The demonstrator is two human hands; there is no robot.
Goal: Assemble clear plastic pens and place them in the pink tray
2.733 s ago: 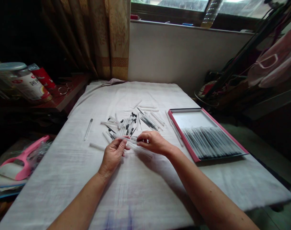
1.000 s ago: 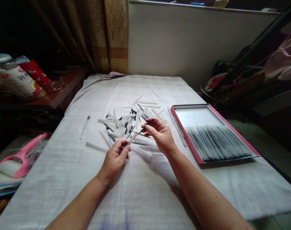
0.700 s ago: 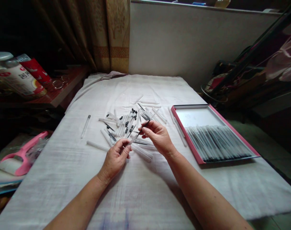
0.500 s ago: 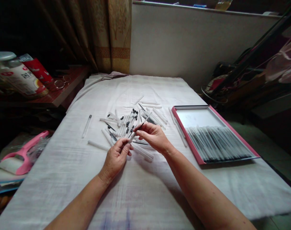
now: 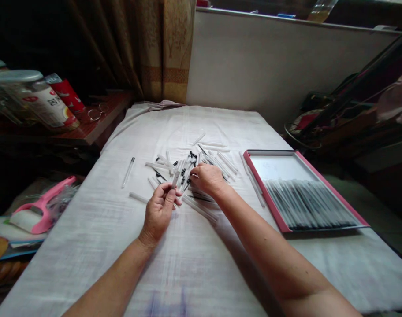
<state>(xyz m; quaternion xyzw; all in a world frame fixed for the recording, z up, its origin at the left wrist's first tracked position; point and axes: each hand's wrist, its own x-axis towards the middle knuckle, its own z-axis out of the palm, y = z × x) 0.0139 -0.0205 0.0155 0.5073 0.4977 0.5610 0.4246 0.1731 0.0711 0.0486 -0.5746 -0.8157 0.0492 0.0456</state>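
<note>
My left hand (image 5: 158, 213) is closed around a clear pen barrel (image 5: 175, 180), whose upper end sticks up above the thumb. My right hand (image 5: 210, 178) is over the loose heap, its fingertips pinched together beside small black pen parts (image 5: 183, 171). What sits between those fingertips is too small to make out. Clear pen barrels (image 5: 201, 208), thin dark refills and black pieces lie scattered around both hands. Off to the left, a single pen with a dark end (image 5: 128, 172) rests alone on the white cloth (image 5: 121, 246).
A pink-edged box (image 5: 270, 203) on the right holds a row of many pens (image 5: 307, 204). Long clear strips (image 5: 253, 178) lie beside it. At left stand a side table with a jar (image 5: 45, 103) and glasses (image 5: 98, 112); below is a pink-handled tool (image 5: 52, 198).
My right hand has left the barrel and refill held between both hands and moved into the heap. The left hand keeps the barrel, now tilted more upright. The view has shifted slightly.
</note>
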